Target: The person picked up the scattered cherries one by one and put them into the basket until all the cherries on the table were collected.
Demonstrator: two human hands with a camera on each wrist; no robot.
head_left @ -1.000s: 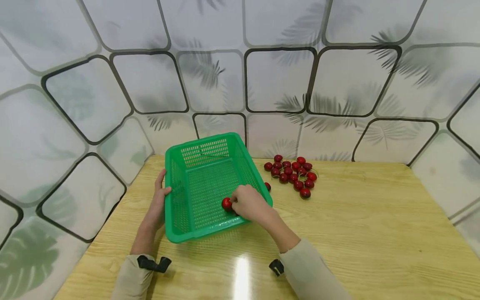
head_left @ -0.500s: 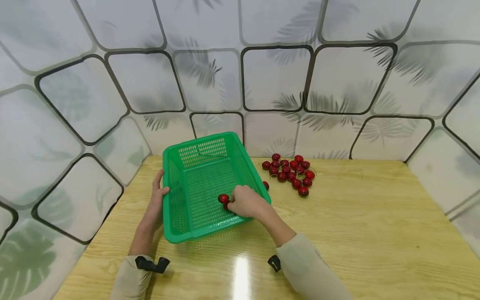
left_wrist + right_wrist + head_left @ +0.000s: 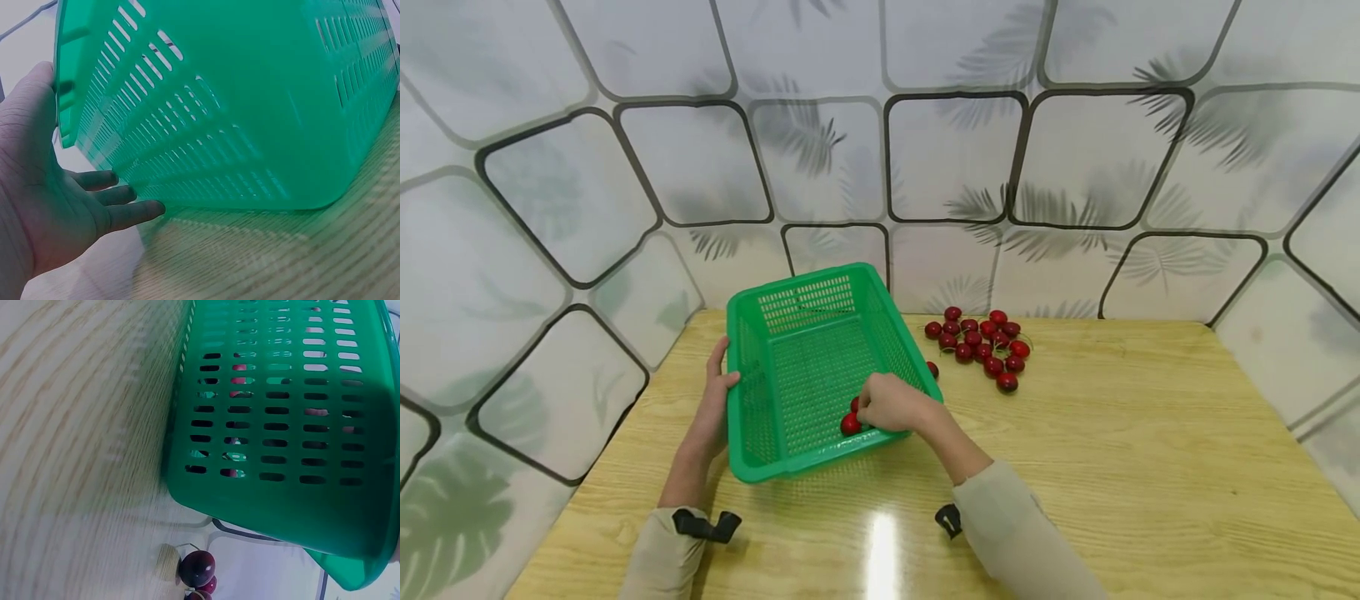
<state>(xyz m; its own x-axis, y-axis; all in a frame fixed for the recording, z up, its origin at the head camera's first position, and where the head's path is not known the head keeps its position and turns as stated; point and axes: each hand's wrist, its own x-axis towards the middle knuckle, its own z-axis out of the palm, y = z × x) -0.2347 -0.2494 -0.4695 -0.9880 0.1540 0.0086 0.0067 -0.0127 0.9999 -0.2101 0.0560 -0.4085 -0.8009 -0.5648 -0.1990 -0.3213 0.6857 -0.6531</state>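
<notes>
A green plastic basket (image 3: 808, 467) with slotted walls stands on the table, turned a little askew. Against its left side rests my left hand (image 3: 709, 412), thumb at the rim. In the left wrist view the other fingers (image 3: 134, 215) extend along the outer wall, fairly straight. My right hand (image 3: 898, 404) reaches over the near right rim, fingers bent down towards the basket floor. Beside its fingertips lie a bright red cherry (image 3: 851, 424) and a darker cherry (image 3: 854, 403), partly covered by the hand. Whether the right fingers pinch a cherry is hidden from view.
A heap of dark red cherries (image 3: 973, 337), some with stems, lies on the wooden table (image 3: 1120, 467) right of the basket. One more cherry (image 3: 932, 369) sits close against the basket's right outer wall. A patterned backdrop (image 3: 958, 158) rises behind.
The cherries at my right fingertips have shifted: the bright red one now lies nearer the front rim. My right hand has stayed almost in place; the left hand and basket look unchanged.
</notes>
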